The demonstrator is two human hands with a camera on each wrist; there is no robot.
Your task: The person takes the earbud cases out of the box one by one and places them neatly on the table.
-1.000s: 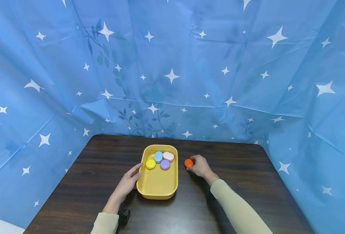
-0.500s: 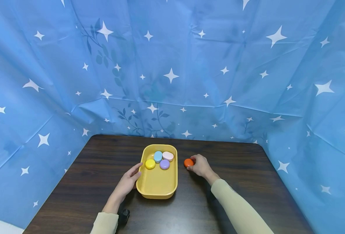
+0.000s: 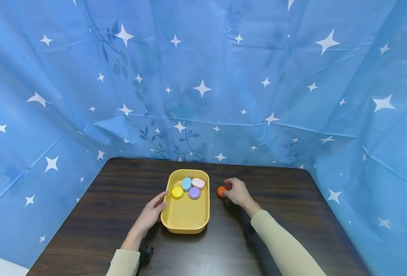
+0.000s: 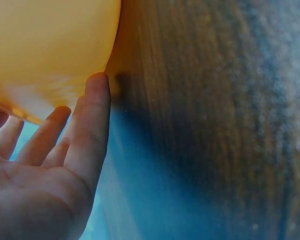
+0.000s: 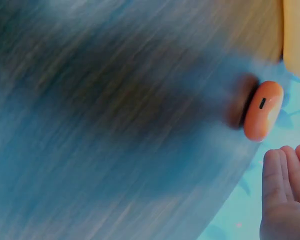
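Note:
A small, glossy, round orange thing [image 3: 219, 192] sits on the table right of the yellow tray; a dark slot shows in its side in the right wrist view. My right hand [image 3: 238, 192] hovers beside it with fingers spread, the thumb partly covering it in the head view. Its fingers [image 5: 274, 172] are apart from the orange thing [image 5: 264, 111]. With nearly straight fingers, my left hand [image 3: 148, 216] touches the left side of the tray [image 3: 184, 220]. In the left wrist view its fingertips rest against the tray's outer wall [image 4: 50, 45].
Inside the tray's far half lie a blue rounded piece [image 3: 186, 184], a pale pink one [image 3: 198, 183], a yellow round one [image 3: 177, 192] and a purple round one [image 3: 194, 193]. Dark wood covers the table [image 3: 286, 207]. A blue starred cloth [image 3: 203, 107] hangs behind it.
My right hand's fingers have loosened from the orange thing and lifted slightly away from it. The orange thing stays about where it was. My left hand and the tray keep their place.

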